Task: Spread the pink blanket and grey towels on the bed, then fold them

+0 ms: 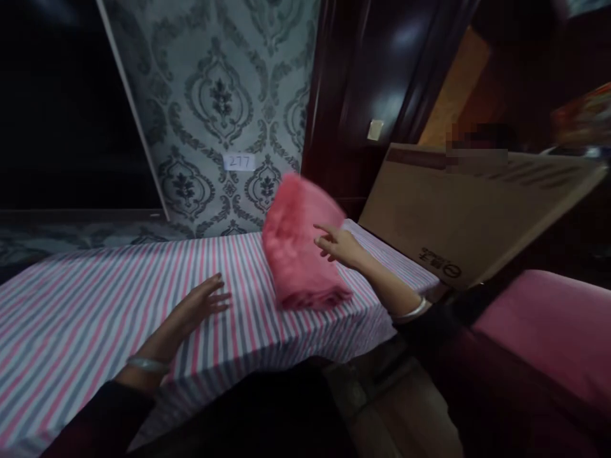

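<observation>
A thick pink folded blanket (298,248) lies on the striped cloth (119,286), its layered edge toward me. My right hand (338,245) is in front of the blanket's right side with its fingers apart. Whether the fingertips touch the fabric I cannot tell. Over the striped cloth to the left of the blanket is my left hand (203,302), its fingers spread and nothing in them. Both wrists have silvery bangles and dark sleeves behind them.
Behind the surface is a patterned wall with a paper label (239,162) reading 277. A large dark screen (71,114) stands at the left. On the right are a big cardboard box (429,210) and a pink covered surface (554,324). Part of a person shows behind the box.
</observation>
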